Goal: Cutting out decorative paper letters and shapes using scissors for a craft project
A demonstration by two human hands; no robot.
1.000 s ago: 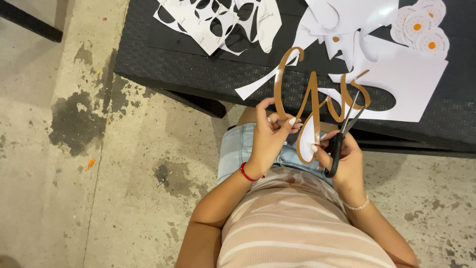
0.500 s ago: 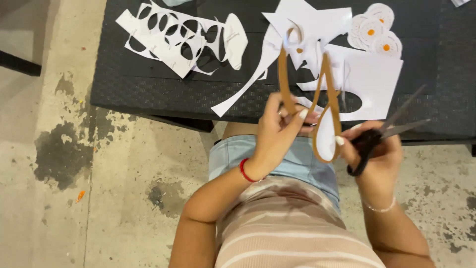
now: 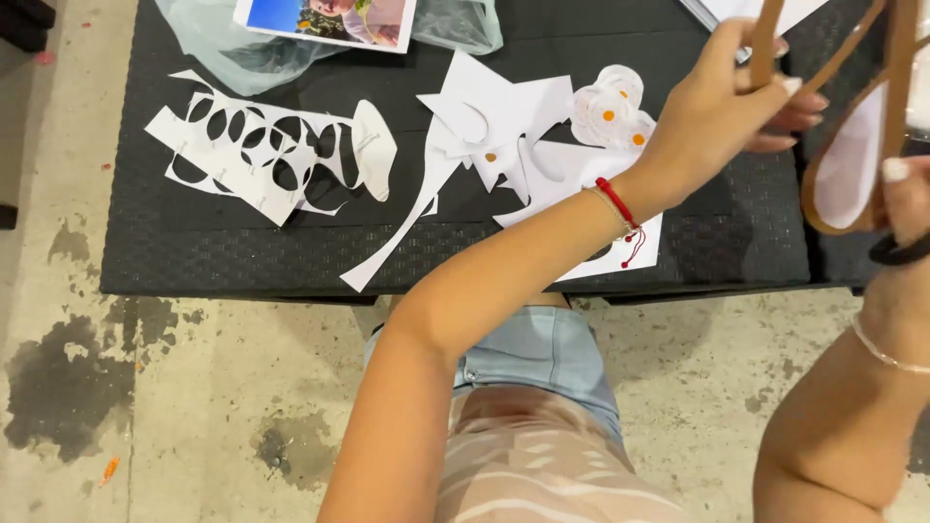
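The person is seated at the edge of a low black woven surface (image 3: 232,261), and both hands are lifted above it, up at the right of the view. The left hand (image 3: 722,111) is pinched shut on a strand of the brown looping cardboard cut-out with white backing (image 3: 852,184), thumb on one side and fingers behind it, a red cord bracelet (image 3: 618,203) at the wrist. The right hand (image 3: 906,199) is mostly cut off by the frame edge; one fingertip presses on the brown rim of the lower loop, and a black ring-shaped handle (image 3: 896,254) sits under it, probably scissors, though no blades show. I cannot tell how that hand is closed around it.

So the cut-out hangs in the air between the two hands, clear of the surface and over its right end.

To my eye the piece is being turned to bring a fresh edge round. It looks thin and floppy, so the grip wants to sit close to the part being worked, with the narrow strands supported and never pulled apart. Turning the piece seems wiser than twisting the wrist.

Lying flat below are a white sheet punched with oval holes (image 3: 262,160), a heap of white paper offcuts (image 3: 484,131), some small white paper flowers with orange centres (image 3: 610,107), and a colour photo print on a clear plastic bag (image 3: 325,17).
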